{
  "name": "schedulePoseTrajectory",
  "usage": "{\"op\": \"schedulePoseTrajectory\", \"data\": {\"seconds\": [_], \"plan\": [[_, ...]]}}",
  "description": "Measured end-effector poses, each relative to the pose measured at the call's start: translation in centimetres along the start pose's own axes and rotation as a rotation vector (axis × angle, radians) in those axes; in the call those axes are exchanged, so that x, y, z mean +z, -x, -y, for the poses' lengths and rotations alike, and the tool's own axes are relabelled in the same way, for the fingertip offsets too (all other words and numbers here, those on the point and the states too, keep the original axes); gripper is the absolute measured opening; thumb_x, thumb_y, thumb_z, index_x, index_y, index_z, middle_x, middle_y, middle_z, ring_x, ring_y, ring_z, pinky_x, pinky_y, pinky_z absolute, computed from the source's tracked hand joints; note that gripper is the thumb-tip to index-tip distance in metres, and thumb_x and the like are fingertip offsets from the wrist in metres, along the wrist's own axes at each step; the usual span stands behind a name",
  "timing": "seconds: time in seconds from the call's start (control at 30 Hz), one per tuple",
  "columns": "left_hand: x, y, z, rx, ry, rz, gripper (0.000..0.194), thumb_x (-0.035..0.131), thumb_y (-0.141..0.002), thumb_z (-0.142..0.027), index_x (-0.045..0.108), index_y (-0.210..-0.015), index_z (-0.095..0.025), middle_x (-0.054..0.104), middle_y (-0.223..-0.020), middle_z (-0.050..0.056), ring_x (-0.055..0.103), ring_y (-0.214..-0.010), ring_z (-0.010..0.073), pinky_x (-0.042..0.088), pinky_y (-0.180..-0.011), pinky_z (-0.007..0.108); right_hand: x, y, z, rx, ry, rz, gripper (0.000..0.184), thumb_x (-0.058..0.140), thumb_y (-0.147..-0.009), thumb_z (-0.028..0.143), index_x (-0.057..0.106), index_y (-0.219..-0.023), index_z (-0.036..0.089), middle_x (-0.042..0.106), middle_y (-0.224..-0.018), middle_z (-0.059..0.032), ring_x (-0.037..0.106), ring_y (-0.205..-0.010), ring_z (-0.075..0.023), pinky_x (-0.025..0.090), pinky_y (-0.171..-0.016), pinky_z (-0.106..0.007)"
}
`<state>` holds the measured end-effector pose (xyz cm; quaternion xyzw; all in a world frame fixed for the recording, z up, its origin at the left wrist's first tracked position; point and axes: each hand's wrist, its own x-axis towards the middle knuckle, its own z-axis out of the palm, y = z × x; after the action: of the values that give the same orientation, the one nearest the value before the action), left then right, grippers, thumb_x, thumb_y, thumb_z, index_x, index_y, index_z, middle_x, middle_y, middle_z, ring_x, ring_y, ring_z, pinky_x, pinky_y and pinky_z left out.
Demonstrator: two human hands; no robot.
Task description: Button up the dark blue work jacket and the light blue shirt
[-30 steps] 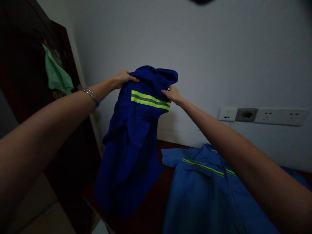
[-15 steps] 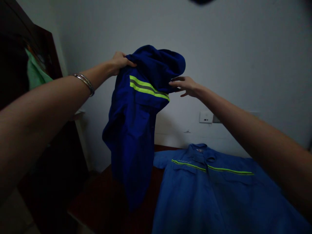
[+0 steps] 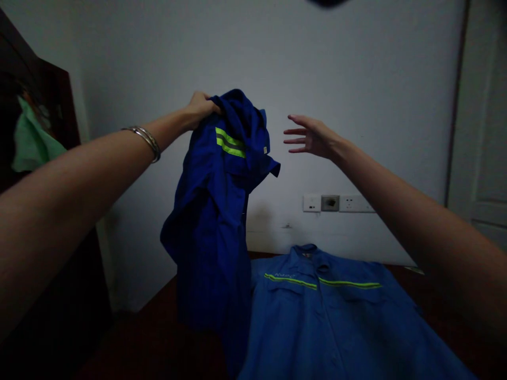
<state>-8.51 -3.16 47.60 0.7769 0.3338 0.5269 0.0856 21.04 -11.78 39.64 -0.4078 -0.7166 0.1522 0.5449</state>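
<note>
Pinching left hand (image 3: 201, 109): grip closed around the jacket's (image 3: 214, 211) upper part, bangles (image 3: 147, 140) on the wrist.
Spread right hand (image 3: 312, 138): fingers apart, level with the jacket's top, not touching it.
Jacket: bunched above, hanging over the worktop (image 3: 150, 338), left of the shirt (image 3: 317, 311); hem contact cannot be told.
Shirt: front up, collar near the worktop's back edge.
Sockets (image 3: 349, 203): above that edge.
</note>
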Motion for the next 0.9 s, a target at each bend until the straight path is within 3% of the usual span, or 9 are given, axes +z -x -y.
{"op": "schedulePoseTrajectory", "data": {"seconds": [0.2, 0.37, 0.43, 0.6, 0.73, 0.9], "plan": [[2.5, 0.1, -1.3, 0.01, 0.06, -0.043, 0.029, 0.062, -0.063, -0.017, 0.061, -0.088, -0.003, 0.063, -0.083, 0.01, 0.058, -0.078, 0.0187, 0.048, -0.073, 0.033, 2.3, 1.5, 3.7, -0.119, 0.03, 0.085, 0.07, 0.05, -0.074, 0.058, 0.024, -0.133, 0.031, 0.043, -0.128, -0.0118, 0.052, -0.103, -0.0297, 0.046, -0.079, -0.05], [4.1, 0.8, -1.9, -0.02, 0.052, 0.0, 0.029, 0.062, -0.058, -0.017, 0.062, -0.086, -0.007, 0.062, -0.072, 0.006, 0.059, -0.082, 0.022, 0.048, -0.074, 0.032, 3.7, 1.0, 2.9, -0.122, 0.227, 0.013, 0.095, 0.072, -0.061, 0.029, 0.016, -0.138, 0.025, 0.052, -0.115, -0.0136, 0.058, -0.09, -0.0268, 0.051, -0.075, -0.047], [4.5, 1.2, -1.8, -0.032, 0.065, 0.036, 0.03, 0.061, -0.058, -0.016, 0.062, -0.087, -0.007, 0.062, -0.072, 0.007, 0.059, -0.083, 0.0225, 0.048, -0.074, 0.033, 3.1, 1.0, 2.3, -0.068, 0.289, -0.019, 0.092, 0.073, -0.058, 0.017, 0.025, -0.136, 0.022, 0.057, -0.104, -0.0124, 0.061, -0.08, -0.0245, 0.053, -0.071, -0.046], [4.9, 2.2, -1.0, -0.071, 0.124, 0.216, 0.025, 0.063, -0.053, -0.011, 0.065, -0.078, -0.007, 0.063, -0.071, 0.008, 0.06, -0.08, 0.025, 0.049, -0.074, 0.035, -0.5, 2.0, 1.0, 0.037, 0.246, 0.025, 0.059, 0.068, -0.062, 0.008, 0.052, -0.118, 0.015, 0.064, -0.079, -0.0061, 0.061, -0.061, -0.0168, 0.055, -0.065, -0.039], [5.4, 3.2, -0.7, -0.174, 0.16, 0.419, 0.02, 0.065, -0.051, -0.01, 0.067, -0.071, -0.008, 0.065, -0.071, 0.01, 0.062, -0.078, 0.027, 0.049, -0.073, 0.037, -3.0, 2.7, 0.0, 0.099, 0.124, 0.099, 0.051, 0.07, -0.061, 0.009, 0.059, -0.11, 0.015, 0.066, -0.08, -0.0058, 0.062, -0.064, -0.0156, 0.056, -0.066, -0.033], [6.2, 4.1, -0.6, -0.342, 0.183, 0.638, 0.024, 0.068, -0.049, -0.01, 0.069, -0.073, -0.008, 0.067, -0.073, 0.012, 0.062, -0.079, 0.0285, 0.049, -0.073, 0.037, -3.9, 3.7, -0.2, 0.183, 0.041, 0.233, 0.044, 0.071, -0.058, 0.011, 0.064, -0.101, 0.014, 0.068, -0.087, -0.0068, 0.063, -0.068, -0.0156, 0.055, -0.067, -0.028]]}}
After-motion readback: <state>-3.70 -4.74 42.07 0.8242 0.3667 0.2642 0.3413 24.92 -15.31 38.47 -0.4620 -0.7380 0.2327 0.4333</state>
